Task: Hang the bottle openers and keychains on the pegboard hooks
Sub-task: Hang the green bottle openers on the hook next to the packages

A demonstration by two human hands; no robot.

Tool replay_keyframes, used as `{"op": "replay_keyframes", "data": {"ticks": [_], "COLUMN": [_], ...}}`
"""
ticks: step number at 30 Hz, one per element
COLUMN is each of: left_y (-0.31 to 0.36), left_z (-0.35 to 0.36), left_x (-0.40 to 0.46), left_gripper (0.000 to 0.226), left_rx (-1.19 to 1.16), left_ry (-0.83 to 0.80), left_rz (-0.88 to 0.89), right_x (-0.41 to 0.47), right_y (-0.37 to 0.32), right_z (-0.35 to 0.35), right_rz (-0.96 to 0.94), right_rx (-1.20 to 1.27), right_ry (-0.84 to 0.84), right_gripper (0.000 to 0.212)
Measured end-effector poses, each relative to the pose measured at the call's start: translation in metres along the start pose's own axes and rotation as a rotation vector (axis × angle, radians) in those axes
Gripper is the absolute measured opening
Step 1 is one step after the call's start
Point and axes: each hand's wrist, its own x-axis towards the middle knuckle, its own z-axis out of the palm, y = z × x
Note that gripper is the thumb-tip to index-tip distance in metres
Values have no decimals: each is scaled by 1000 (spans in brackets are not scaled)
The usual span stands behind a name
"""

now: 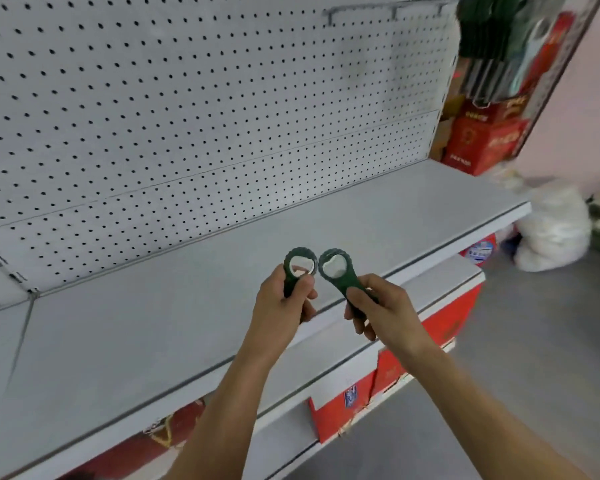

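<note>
Two dark green bottle openers are held up side by side in front of the grey shelf (153, 341), which serves as the landmark for everything else. Behind the shelf, rising from its back edge, stands the white pegboard (187, 116); most of its holes are bare, and a few wire hooks (361, 12) show near its top right corner, blurred.

Above the shelf's front half, left of centre, the left hand (284, 299) has its fingers curled around the handle of the left bottle opener (300, 266), thumb pressed near the metal ring, with the round head pointing up. Just to the right, the right hand (378, 310) grips the handle of the right bottle opener (336, 271), which tilts so that its head leans toward the other opener. The two heads are just beside each other; I cannot tell whether they touch.

Below the shelf's front lip sit red boxes (343, 407) on a lower level. Past the shelf's right end are stacked red cartons (478, 140), above them hanging packaged goods (499, 46) in green and red, too blurred to name. On the floor beyond the shelf's right corner lies a white bag (555, 230).
</note>
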Motion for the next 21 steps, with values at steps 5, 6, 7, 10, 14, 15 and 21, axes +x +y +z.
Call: {"op": "replay_keyframes", "data": {"ticks": [5,6,7,10,14,15,21], "left_y": [29,33,36,45,55,58,84], "left_z": [63,73,83,111,150,160,222], "left_x": [14,19,25,44,78,88,151], "left_gripper": [11,11,11,15,19,20,19], "left_rx": [-7,-5,-3,1,-10,-19,-63], "left_ry": [-58,-67,-77,-84,-73,-73,-38], "left_rz": [38,49,60,69,102,110,120], "right_x": [2,6,10,26,57,66,134], "right_y": [7,7,7,9,9,10,-2], "right_z": [-67,-78,-89,-118,-160,-171,-237], "right_rz": [-14,-19,-23,-29,-67,-79,-105], "right_rx": [20,29,37,48,55,54,27], "right_ry": [92,106,118,149,174,178,162], "right_gripper": [15,15,16,17,19,20,19]}}
